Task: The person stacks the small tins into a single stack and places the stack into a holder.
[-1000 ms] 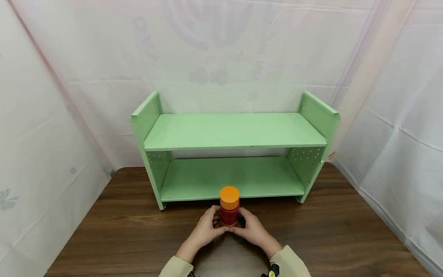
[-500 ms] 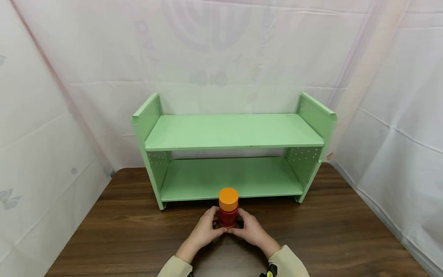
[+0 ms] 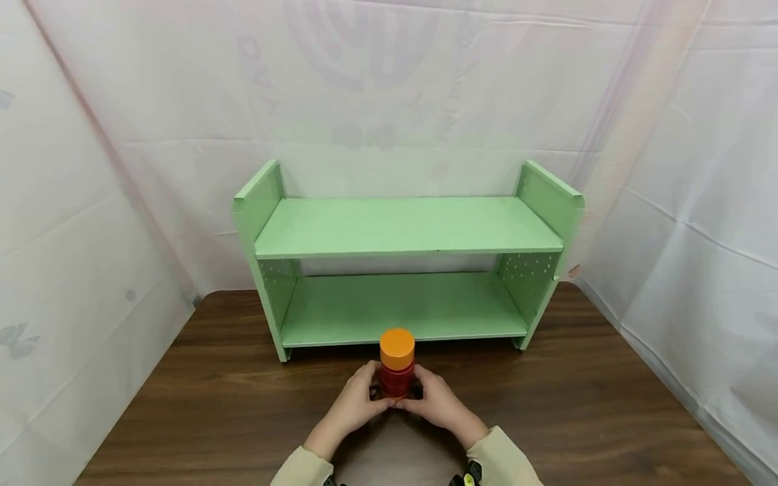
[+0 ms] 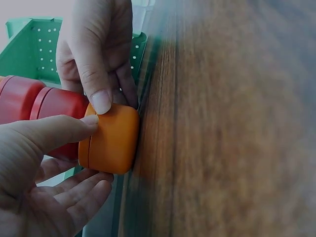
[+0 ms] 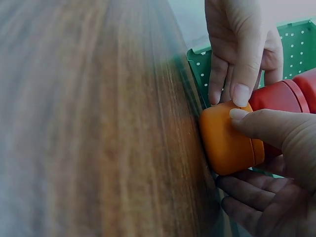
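Left hand (image 3: 354, 403) and right hand (image 3: 441, 403) grasp a red-and-orange plastic-looking cylindrical stack (image 3: 397, 368) low, short of the brown wooden bench's (image 3: 571, 405) back edge; uneven pushing could topple it

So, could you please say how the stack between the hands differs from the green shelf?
The stack is orange and red; the shelf is green. The stack is narrow, the shelf wide. The left hand and right hand hold the stack; neither touches the shelf. Both stand upright.
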`<action>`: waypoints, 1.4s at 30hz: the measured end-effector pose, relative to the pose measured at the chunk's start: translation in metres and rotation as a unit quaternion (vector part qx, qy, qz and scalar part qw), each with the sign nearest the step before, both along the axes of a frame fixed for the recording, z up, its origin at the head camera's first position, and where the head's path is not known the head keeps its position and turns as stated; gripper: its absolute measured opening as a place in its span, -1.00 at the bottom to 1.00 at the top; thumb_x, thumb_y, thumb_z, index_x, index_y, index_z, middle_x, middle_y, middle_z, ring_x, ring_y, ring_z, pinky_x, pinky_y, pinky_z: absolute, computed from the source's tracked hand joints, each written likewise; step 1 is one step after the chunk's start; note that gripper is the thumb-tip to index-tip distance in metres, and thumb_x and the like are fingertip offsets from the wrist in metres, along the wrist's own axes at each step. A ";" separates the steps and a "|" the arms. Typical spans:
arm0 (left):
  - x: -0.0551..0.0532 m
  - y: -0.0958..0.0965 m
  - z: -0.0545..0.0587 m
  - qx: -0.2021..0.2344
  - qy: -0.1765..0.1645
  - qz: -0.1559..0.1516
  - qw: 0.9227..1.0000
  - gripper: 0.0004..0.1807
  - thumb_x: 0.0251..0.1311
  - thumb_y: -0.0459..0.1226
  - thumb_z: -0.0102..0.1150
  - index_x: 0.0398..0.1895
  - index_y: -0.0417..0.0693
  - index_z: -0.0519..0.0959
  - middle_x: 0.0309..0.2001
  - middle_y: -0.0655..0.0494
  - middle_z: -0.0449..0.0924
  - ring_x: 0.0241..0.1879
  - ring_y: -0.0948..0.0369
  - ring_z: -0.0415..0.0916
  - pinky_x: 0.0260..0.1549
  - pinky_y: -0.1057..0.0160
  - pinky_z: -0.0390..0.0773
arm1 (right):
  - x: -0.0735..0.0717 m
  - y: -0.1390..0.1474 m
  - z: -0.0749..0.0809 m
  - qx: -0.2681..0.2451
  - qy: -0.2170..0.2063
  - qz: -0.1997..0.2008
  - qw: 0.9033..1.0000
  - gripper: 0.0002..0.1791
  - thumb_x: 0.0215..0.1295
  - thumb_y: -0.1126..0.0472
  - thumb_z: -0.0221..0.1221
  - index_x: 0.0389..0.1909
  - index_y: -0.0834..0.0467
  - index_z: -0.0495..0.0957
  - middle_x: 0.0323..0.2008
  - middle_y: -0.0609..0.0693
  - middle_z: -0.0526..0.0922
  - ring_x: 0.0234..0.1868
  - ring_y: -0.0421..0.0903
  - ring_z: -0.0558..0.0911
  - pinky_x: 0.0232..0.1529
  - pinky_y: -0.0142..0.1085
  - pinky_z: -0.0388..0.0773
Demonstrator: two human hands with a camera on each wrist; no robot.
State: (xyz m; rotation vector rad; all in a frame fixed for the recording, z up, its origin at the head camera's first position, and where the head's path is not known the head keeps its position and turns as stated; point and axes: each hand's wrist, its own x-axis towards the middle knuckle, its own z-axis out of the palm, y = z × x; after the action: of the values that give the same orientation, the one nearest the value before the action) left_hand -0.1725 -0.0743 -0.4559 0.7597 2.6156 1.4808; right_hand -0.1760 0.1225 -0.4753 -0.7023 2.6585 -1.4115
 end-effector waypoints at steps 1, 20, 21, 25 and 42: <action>0.001 0.000 0.001 -0.001 0.002 0.000 1.000 -0.47 -0.01 -0.41 0.37 0.05 -0.29 0.39 -0.03 -0.18 0.47 -0.04 -0.05 0.53 -0.12 0.05 0.59 | 0.001 0.000 0.000 -0.001 0.001 0.000 1.000 -0.43 0.14 0.08 0.34 0.13 0.21 0.42 0.05 0.09 0.58 0.06 0.06 0.57 0.03 -0.09 0.52; 0.014 -0.003 0.003 -0.037 0.024 -0.003 0.999 -0.45 -0.02 -0.42 0.38 0.07 -0.27 0.38 -0.04 -0.13 0.51 -0.05 -0.02 0.53 -0.14 0.10 0.59 | 0.014 -0.004 0.004 0.003 0.001 0.011 1.000 -0.46 0.14 0.08 0.33 0.11 0.20 0.44 0.00 0.06 0.61 0.02 0.00 0.59 0.00 -0.19 0.52; 0.015 -0.003 0.003 -0.040 0.024 -0.004 0.999 -0.45 -0.03 -0.42 0.38 0.07 -0.26 0.38 -0.04 -0.12 0.51 -0.05 -0.02 0.53 -0.14 0.09 0.59 | 0.015 -0.004 0.004 0.005 0.001 0.012 1.000 -0.46 0.14 0.08 0.33 0.11 0.20 0.44 0.01 0.06 0.61 0.02 0.00 0.59 0.01 -0.18 0.52; 0.019 -0.004 0.003 -0.051 0.023 -0.002 0.998 -0.44 -0.04 -0.43 0.39 0.07 -0.26 0.38 -0.04 -0.11 0.53 -0.05 -0.01 0.52 -0.15 0.09 0.58 | 0.020 -0.004 0.005 0.011 -0.003 0.017 1.000 -0.46 0.15 0.08 0.33 0.12 0.18 0.44 0.02 0.05 0.61 0.03 -0.02 0.58 0.02 -0.18 0.52; 0.034 -0.013 0.010 -0.064 0.005 -0.014 0.998 -0.43 -0.11 -0.40 0.45 0.02 -0.23 0.42 -0.11 -0.04 0.55 -0.18 0.09 0.57 -0.24 0.22 0.58 | 0.035 -0.007 0.009 0.014 -0.004 0.048 0.999 -0.51 0.15 0.07 0.32 0.08 0.14 0.47 -0.01 0.01 0.62 -0.01 -0.13 0.61 -0.02 -0.29 0.54</action>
State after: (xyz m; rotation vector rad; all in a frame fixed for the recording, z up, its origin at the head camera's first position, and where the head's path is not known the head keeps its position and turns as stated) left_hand -0.1387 -0.0869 -0.4461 0.7890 2.6648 1.2903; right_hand -0.1415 0.1152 -0.4667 -0.8076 2.5963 -1.3468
